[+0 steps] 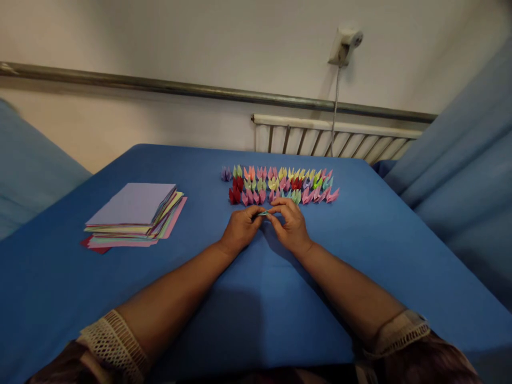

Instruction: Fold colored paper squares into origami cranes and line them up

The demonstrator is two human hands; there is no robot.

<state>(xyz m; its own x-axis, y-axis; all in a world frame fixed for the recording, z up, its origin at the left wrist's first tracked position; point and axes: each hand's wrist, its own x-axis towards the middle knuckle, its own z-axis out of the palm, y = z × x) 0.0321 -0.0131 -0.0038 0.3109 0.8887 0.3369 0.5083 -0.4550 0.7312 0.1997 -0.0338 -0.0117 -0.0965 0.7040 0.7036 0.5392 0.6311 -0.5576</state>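
Between my hands is a small folded piece of light blue-green paper [264, 213], mostly covered by the fingers. My left hand [242, 226] pinches its left end between thumb and fingers. From the other side, my right hand [291, 224] grips it with thumb and index finger. Both hands are raised a little over the blue cloth. Just beyond them stand several rows of small folded paper cranes [280, 184] in pink, red, yellow, green, purple and blue.
On the left lies a stack of coloured square paper [132, 205], lilac on top. A blue cloth [192, 160] covers the table. Behind are a radiator [296, 138], a metal rail [200, 94] and a wall socket with a plug [343, 47]. Blue curtains [472, 149] hang at both sides.
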